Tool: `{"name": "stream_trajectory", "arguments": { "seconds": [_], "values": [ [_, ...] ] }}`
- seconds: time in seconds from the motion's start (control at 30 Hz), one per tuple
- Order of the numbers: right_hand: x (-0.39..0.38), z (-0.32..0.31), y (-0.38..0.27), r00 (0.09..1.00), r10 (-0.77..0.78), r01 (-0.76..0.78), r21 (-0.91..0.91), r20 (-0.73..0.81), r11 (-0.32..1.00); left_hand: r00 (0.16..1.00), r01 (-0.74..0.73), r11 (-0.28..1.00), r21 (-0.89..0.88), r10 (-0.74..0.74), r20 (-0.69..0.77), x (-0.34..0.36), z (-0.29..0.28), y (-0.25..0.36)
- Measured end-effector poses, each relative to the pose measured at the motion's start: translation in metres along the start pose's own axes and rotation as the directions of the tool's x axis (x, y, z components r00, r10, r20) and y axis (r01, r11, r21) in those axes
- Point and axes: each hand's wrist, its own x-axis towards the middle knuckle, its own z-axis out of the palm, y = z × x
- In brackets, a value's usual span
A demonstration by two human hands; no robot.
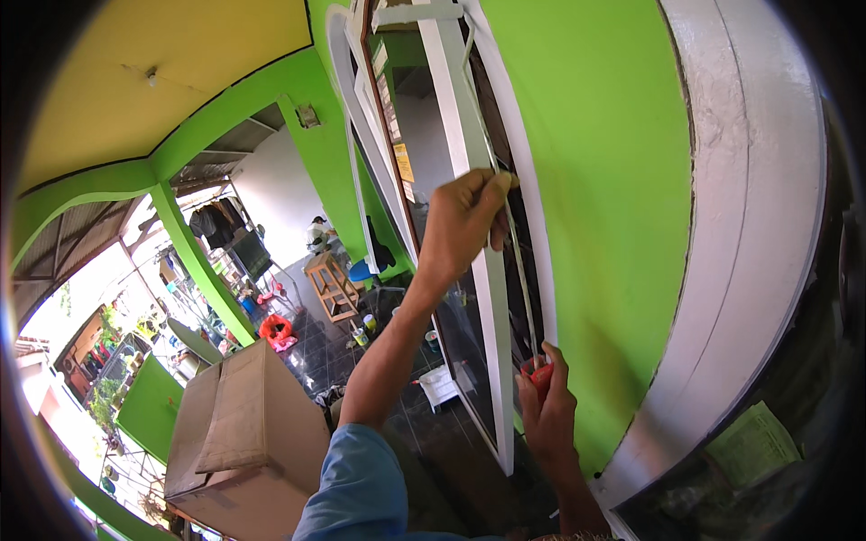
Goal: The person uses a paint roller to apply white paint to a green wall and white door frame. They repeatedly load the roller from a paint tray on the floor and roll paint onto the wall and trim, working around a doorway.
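A paint roller with a white sleeve [417,13] runs from the top of the view down past a white frame. My right hand [552,410] is closed round its red handle [539,374] at the lower right. Higher up, the fingers of my left hand [469,212] are pinched on the roller's thin metal rod [521,261]. Behind that hand stands a white-painted frame edge [492,307], with dark glass to its left. The white sleeve is up beside the frame's top; whether it touches cannot be made out.
A bright green wall [595,180] and a white curved border [749,180] lie to the right. At lower left is a big cardboard box [225,406]. Farther off are a wooden stool [332,284], a white tray [439,386], paint cans [370,322] and another person [317,236].
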Motion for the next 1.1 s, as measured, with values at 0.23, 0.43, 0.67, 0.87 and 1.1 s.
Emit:
{"name": "stream_trajectory", "arguments": {
  "seconds": [0.23, 0.43, 0.67, 0.87, 1.1],
  "values": [
    [-0.078, 0.005, 0.061, 0.982, 0.191, -0.19, -0.045, 0.009, 0.981, 0.974, 0.202, 0.975, -0.095, -0.189, 0.128, -0.076, 0.024, -0.044],
    [-0.137, -0.005, 0.095, 0.918, 0.389, -0.383, -0.08, 0.076, 0.92, 0.911, 0.398, 0.9, -0.18, -0.363, 0.197, -0.138, 0.049, -0.07],
    [-0.217, -0.014, 0.156, 0.958, 0.272, -0.248, -0.216, 0.091, 0.944, 0.825, 0.538, 0.839, -0.078, -0.505, 0.256, -0.208, 0.077, -0.105],
    [-0.278, -0.036, 0.179, 0.775, 0.615, -0.558, -0.299, 0.144, 0.774, 0.745, 0.619, 0.785, -0.01, -0.583, 0.323, -0.278, 0.111, -0.139],
    [-0.348, -0.064, 0.213, 0.712, 0.682, -0.572, -0.426, 0.166, 0.701, 0.73, 0.65, 0.759, -0.037, -0.611, 0.306, -0.359, 0.157, -0.179]
  ]
}}
